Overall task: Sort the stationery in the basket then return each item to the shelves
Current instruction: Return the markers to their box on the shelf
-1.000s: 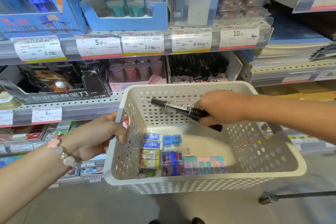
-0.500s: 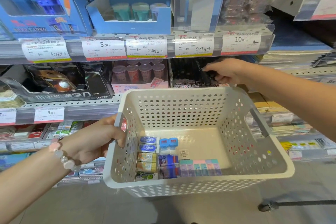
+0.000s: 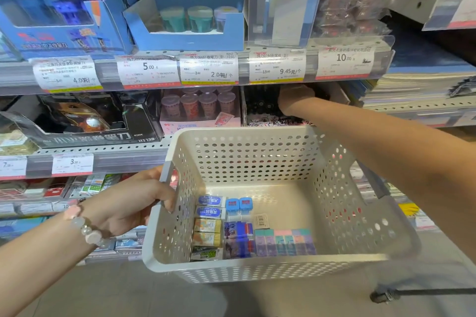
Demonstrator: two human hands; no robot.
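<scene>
White basket (image 3: 257, 141): I see my left hand (image 3: 134, 203) gripping its rim.
Right hand (image 3: 296, 98): now deeper in the pen box (image 3: 260, 108) on the shelf; grip hidden.
Erasers (image 3: 208, 226): in basket, below both hands.

The left hand (image 3: 134, 203) grips the left rim of the white basket (image 3: 355, 216). Erasers (image 3: 208, 226) lie in rows along the basket's near wall. The right hand (image 3: 296, 98) reaches under the price-tag rail (image 3: 208, 72) into a box of black pens (image 3: 260, 105); its fingers are hidden.
</scene>
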